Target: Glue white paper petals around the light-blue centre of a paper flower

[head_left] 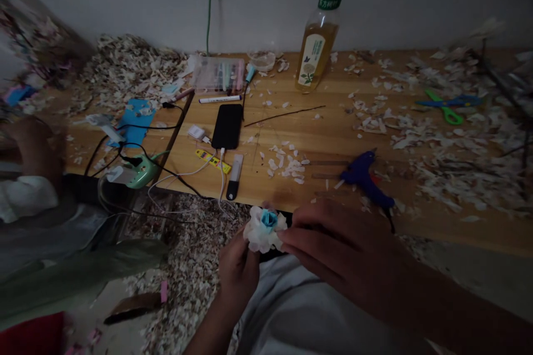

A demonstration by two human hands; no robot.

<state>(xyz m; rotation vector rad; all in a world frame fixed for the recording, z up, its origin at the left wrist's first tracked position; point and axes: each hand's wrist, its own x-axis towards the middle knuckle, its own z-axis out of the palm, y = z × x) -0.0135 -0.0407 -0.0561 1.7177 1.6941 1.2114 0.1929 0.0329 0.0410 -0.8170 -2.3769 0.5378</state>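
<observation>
A small handmade flower (265, 228) with white petals and a blue centre sits just below the table's front edge. My left hand (238, 272) grips it from underneath, fingers closed round its base. My right hand (339, 252) comes in from the right, and its fingertips press on the flower's right petals. A blue glue gun (366, 178) lies on the wooden table (325, 133) just beyond my right hand. A small heap of white petal pieces (287, 163) lies on the table above the flower.
A black phone (227, 125) on a white cable, a marker (220, 99), a clear pen box (218, 74), a yellow-liquid bottle (320, 33) and green-blue scissors (447, 106) lie about. White scraps (449, 166) cover the right side and floor. Another person's arm (29, 169) is at left.
</observation>
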